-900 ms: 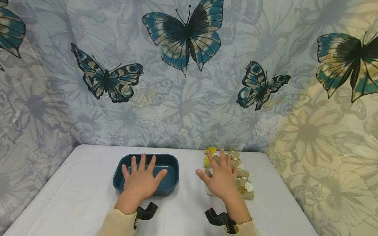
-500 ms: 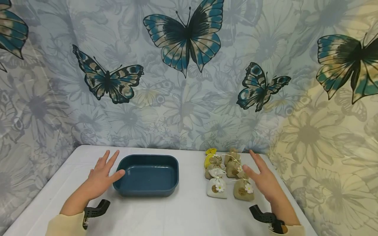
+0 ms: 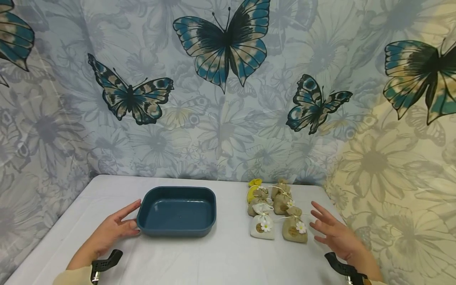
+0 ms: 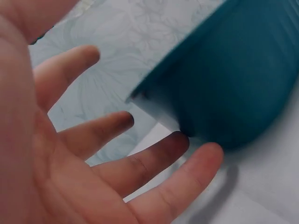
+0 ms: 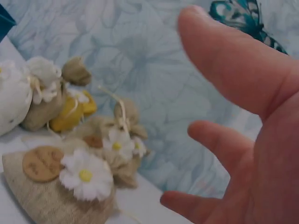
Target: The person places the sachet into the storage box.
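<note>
A dark teal rectangular basin (image 3: 178,213) stands on the white table, its inside bare. At its left end is my left hand (image 3: 112,229), fingers extended and spread; in the left wrist view the fingertips lie close to the basin's outer wall (image 4: 233,84), and contact is unclear. Several small drawstring sachets are grouped on the right: a white sachet (image 3: 261,227) and a tan sachet (image 3: 294,231) with daisies in front, brown ones and a yellow sachet (image 3: 252,193) behind. To their right, my right hand (image 3: 336,235) hovers with relaxed, spread fingers, holding nothing.
The white-covered table (image 3: 228,257) backs onto a hanging cloth (image 3: 224,138) printed with butterflies and flowers. Bare tabletop lies between basin and sachets. Each wrist wears a black camera mount, such as the left mount (image 3: 107,261).
Both hands were over the basin and the sachets, then swung outward and lower to the outer sides. The sachets came into full view. Basin and sachets stayed in place.
</note>
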Tool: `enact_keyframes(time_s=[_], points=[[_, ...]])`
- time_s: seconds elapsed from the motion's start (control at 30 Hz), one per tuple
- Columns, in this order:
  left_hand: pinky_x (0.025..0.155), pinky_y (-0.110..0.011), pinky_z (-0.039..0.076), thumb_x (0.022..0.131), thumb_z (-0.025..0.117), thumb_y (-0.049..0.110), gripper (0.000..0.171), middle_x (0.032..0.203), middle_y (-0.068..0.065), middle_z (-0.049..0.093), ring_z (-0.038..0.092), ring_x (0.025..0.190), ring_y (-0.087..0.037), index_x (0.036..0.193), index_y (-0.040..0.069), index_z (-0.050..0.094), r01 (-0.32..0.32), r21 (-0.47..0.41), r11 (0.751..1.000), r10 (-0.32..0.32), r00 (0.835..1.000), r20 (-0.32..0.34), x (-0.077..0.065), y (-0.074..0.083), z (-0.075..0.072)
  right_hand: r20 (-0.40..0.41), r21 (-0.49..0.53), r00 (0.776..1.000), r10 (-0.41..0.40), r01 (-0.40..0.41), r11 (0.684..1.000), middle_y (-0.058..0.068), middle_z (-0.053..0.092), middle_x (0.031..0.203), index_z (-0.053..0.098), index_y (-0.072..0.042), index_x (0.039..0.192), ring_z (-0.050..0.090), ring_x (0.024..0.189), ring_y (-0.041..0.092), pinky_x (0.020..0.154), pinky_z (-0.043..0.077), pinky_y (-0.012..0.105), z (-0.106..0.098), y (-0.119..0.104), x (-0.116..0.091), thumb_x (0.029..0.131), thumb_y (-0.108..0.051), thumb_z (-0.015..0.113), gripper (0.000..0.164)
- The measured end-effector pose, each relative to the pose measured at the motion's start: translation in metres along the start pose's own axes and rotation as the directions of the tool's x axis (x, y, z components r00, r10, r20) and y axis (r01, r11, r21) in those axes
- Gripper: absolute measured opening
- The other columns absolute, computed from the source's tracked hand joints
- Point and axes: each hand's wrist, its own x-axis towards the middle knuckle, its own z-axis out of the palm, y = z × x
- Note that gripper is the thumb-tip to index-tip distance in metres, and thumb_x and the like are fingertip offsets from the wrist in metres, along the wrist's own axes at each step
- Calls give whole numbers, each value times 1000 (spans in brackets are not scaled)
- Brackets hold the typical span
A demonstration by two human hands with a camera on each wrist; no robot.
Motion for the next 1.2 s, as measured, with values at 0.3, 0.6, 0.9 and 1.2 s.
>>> enact_keyframes(time_s=[0.3, 0.6, 0.9, 1.2], points=[[91, -46, 54, 97, 65, 5, 69, 156, -33, 19, 51, 125, -24, 154, -4, 27, 98, -31, 995, -100, 994, -49, 2, -10, 6, -13, -27, 1000, 5, -5, 1000, 26, -5, 162, 11, -14, 161, 7, 142, 54, 103, 41, 57, -7, 28, 10, 104, -9, 54, 72], [91, -44, 54, 97, 66, 6, 72, 157, -33, 15, 53, 124, -21, 155, -3, 25, 112, -33, 993, -114, 992, -57, 4, -17, 4, 28, -125, 1000, 6, -3, 992, 23, 4, 162, 17, -6, 159, 15, 140, 52, 98, 46, 42, -7, 33, 21, 100, -9, 62, 74], [90, -45, 54, 94, 70, 5, 76, 158, -32, 12, 35, 134, -44, 156, -2, 26, 131, -50, 990, -134, 989, -64, 6, -21, 5, 47, -188, 998, -39, 47, 981, -7, 33, 155, 33, -7, 156, 20, 138, 52, 93, 51, 38, -12, 44, 25, 95, -5, 67, 69], [91, -44, 55, 94, 70, 7, 76, 157, -32, 15, 32, 136, -45, 156, 0, 27, 146, -40, 988, -149, 986, -71, 7, -19, 4, 39, -281, 996, -79, 87, 956, 11, 34, 155, 38, 5, 149, 19, 135, 61, 90, 53, 34, -9, 45, 29, 90, -4, 73, 69]])
